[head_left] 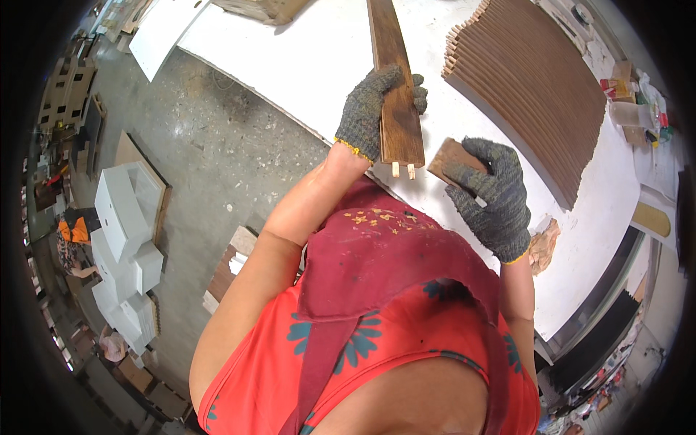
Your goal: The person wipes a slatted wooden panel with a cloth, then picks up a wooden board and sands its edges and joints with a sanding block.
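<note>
My left hand [375, 109], in a dark grey knit glove with a yellow cuff, is wrapped round a long dark-brown wooden slat [401, 119]. Two pale dowels [403, 171] stick out of the slat's near end. Its far end runs out of the picture at the top. My right hand [494, 190], gloved the same way, grips a small flat brown block [451, 161], perhaps a sanding block. This block is just right of the slat's doweled end, apart from it.
A tight row of brown slats [533, 87] with dowel ends lies on the white tabletop [304, 69] to the right. Crumpled brown paper [544, 246] is beside my right wrist. White boxes [123, 217] stand on the concrete floor at left, with another person [76, 250] near them.
</note>
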A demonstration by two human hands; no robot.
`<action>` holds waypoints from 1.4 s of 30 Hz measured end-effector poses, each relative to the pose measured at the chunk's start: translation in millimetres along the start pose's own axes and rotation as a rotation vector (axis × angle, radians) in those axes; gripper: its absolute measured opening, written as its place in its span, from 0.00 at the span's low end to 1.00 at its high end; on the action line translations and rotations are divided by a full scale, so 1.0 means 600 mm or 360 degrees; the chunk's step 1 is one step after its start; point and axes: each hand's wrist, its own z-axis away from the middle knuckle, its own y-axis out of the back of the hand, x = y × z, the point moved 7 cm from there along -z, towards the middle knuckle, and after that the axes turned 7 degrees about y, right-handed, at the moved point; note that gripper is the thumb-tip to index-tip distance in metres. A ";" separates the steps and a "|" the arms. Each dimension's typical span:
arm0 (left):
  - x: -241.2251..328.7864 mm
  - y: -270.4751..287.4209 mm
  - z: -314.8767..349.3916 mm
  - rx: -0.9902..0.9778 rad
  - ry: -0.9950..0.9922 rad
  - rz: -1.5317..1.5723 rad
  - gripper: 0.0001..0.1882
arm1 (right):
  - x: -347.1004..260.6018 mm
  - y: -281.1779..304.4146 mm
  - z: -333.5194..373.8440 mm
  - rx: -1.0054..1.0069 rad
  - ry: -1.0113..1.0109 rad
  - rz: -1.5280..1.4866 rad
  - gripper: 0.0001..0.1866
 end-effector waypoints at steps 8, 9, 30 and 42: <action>0.009 0.000 0.013 0.0069 -0.0065 -0.0072 0.20 | -0.025 -0.047 -0.047 0.0068 0.0194 -0.0328 0.16; 0.011 -0.001 0.010 -0.0008 -0.0015 -0.0012 0.20 | -0.020 -0.046 -0.039 0.0050 0.0211 -0.0329 0.16; 0.005 0.018 -0.026 -0.0066 0.0099 0.0220 0.22 | 0.024 -0.044 0.013 0.0159 0.0051 -0.0193 0.19; 0.009 0.014 -0.026 -0.0039 0.0124 0.0176 0.21 | -0.014 -0.042 -0.037 0.0287 0.0090 -0.0355 0.17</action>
